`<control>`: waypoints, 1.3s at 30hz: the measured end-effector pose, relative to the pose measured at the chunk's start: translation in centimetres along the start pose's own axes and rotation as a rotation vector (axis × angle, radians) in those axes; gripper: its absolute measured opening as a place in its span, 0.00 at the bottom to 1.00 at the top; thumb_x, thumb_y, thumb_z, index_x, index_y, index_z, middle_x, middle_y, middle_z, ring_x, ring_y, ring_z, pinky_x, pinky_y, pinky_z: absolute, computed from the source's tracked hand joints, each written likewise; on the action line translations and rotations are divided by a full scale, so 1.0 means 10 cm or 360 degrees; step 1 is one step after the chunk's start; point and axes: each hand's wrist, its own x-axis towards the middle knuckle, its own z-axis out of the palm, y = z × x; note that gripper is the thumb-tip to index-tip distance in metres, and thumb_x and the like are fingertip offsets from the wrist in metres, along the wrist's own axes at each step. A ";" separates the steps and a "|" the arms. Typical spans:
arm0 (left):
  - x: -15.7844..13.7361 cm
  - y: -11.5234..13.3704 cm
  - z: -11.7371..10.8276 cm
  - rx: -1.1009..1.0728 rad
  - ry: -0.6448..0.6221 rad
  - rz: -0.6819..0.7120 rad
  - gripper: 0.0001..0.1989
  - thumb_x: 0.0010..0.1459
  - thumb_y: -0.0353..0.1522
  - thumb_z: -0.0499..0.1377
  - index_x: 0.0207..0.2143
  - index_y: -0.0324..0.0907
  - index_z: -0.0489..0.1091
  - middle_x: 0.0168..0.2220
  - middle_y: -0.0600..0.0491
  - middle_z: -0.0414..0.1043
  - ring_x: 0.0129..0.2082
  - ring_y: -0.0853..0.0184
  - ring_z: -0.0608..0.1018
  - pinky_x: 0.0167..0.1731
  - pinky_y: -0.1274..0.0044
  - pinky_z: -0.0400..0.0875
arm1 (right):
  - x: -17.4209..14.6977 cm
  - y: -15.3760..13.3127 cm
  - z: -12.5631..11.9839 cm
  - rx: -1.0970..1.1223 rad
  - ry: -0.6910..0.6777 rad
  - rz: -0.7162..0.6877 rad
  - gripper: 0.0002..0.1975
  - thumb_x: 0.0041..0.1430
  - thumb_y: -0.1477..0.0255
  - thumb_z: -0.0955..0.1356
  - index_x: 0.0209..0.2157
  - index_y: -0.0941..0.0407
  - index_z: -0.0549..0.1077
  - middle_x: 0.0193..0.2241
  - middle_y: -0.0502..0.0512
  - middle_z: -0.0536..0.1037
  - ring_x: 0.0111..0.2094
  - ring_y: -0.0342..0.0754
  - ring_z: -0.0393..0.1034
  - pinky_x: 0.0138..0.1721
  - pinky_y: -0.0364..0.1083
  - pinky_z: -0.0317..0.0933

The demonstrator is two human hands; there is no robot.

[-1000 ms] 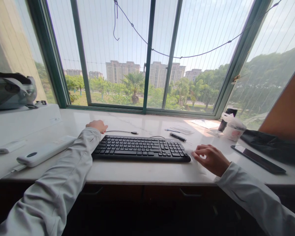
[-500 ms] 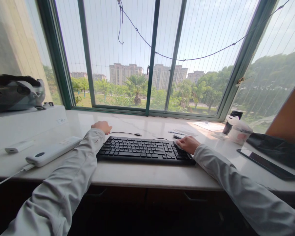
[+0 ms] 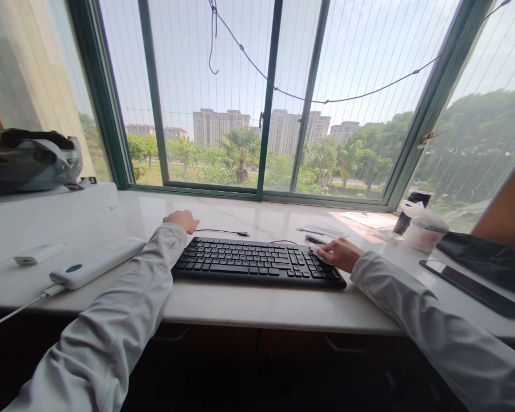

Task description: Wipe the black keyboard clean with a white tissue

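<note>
- Your sleeves fill the near corners, both forearms stretched out over the front edge of the pale stone counter.
- The black keyboard lies flat across the middle of the counter, its long side parallel to the front edge.
- Your right hand rests on the keyboard's right end, over the number keys. The fingers are curled down on a small white piece, perhaps a wipe, pressed against the keys; little of it shows.
- Your left hand sits on the counter just behind the keyboard's far left corner, fingers folded in; you cannot tell whether it holds anything. A thin black cable runs rightward from beside it.
- To the left, a white power bank lies angled on the counter with a cord at its near end; a small white device lies beyond it.
- To the right, a dark phone lies flat, well apart from the keyboard. Farther back stands a lidded cup.
- A pen lies just behind the keyboard's right end.
- The green-framed window closes the far side.
</note>
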 end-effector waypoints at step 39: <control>0.14 -0.29 -0.07 -0.0036 0.0353 -0.0118 0.19 0.49 0.42 0.56 0.37 0.41 0.76 0.39 0.39 0.77 0.46 0.53 0.74 0.41 0.69 0.67 | 1.54 -3.05 -0.01 0.0208 -0.0181 -0.0791 0.19 0.62 0.63 0.59 0.33 0.58 0.78 0.33 0.58 0.78 0.36 0.46 0.68 0.34 0.43 0.57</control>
